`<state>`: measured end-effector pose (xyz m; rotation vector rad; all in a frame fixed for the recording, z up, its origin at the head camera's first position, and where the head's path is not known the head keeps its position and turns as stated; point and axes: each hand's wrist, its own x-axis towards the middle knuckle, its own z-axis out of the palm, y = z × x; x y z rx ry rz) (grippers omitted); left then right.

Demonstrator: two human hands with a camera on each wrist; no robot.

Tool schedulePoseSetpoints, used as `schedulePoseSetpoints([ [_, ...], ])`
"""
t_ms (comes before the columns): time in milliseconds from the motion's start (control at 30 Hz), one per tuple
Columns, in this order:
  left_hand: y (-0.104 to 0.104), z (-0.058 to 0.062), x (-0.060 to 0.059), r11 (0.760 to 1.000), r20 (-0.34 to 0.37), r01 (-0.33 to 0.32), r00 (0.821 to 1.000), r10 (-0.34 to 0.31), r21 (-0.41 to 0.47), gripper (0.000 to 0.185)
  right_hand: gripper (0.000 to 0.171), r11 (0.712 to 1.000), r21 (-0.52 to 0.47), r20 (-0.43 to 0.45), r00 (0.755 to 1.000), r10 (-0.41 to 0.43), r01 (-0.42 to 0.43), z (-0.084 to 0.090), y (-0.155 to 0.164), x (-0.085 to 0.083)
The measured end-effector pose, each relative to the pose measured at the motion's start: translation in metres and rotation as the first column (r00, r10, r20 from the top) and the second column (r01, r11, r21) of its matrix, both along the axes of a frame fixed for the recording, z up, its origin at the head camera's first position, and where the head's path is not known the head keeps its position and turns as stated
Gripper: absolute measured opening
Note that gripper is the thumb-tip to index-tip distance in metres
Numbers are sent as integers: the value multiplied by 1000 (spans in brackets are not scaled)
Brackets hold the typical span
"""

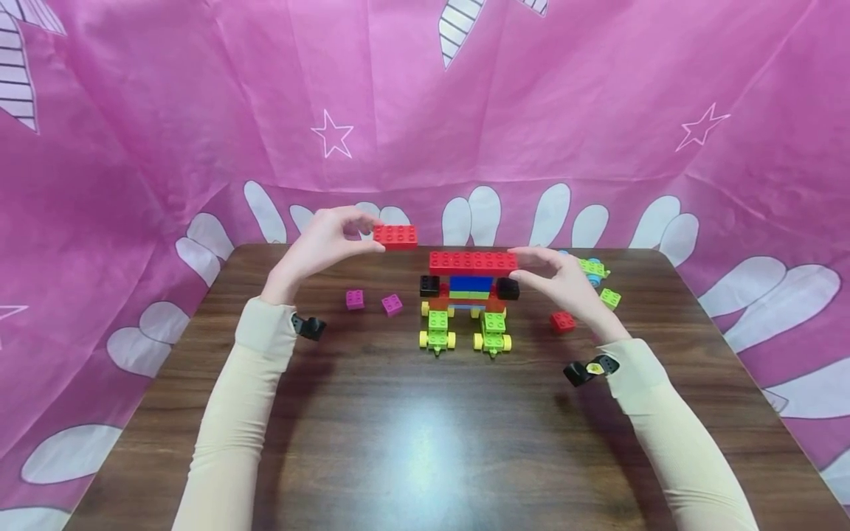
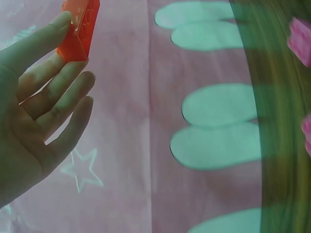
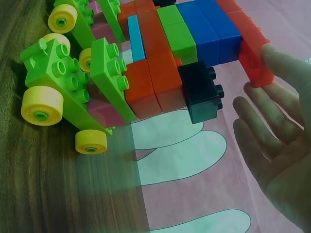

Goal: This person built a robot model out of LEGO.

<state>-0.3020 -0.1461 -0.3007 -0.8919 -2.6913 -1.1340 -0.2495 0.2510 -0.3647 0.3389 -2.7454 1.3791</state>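
Observation:
Between thumb and fingertips, my left hand [image 1: 334, 237] pinches a red building block [image 1: 395, 237], held up to the left of a block build. That build has green wheeled bases [image 1: 493, 333] with yellow wheels, red blocks, black blocks [image 1: 429, 286] at the sides and a blue block [image 1: 471, 285] in the middle. Across its top lies a row of red blocks [image 1: 471, 263]. My right hand [image 1: 554, 277] pinches the right end of that top row, thumb on the near side; the right wrist view shows the row resting against the blue blocks [image 3: 206, 36].
Two magenta blocks [image 1: 392, 304] lie on the wooden table [image 1: 345, 442] left of the build. To the right are a red block [image 1: 562, 321], a green block [image 1: 609, 298] and a green base with blue wheels [image 1: 594, 270]. A pink cloth [image 1: 412, 96] hangs behind.

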Motion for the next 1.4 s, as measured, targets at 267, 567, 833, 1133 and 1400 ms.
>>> schedulePoseSetpoints([
  [267,36,7,-1,996,-20,84,996,-84,-26,35,47,1000,-5,7,1000,9,-9,-1,-3,-1],
  [567,75,5,2,994,9,109,994,-109,3,37,45,1000,10,2,1000,1,-1,-1,0,1],
  [833,91,-4,7,994,77,98,992,-102,51,42,46,1000,4,0,1000,7,-7,-1,-1,-1],
  [1133,99,-11,9,992,78,114,990,-119,60,40,42,1000,2,-8,1000,17,-17,0,0,-3],
  [1400,104,-15,6,990,92,131,987,-135,50,38,43,1000,-12,-3,1000,21,-21,0,2,-2],
])
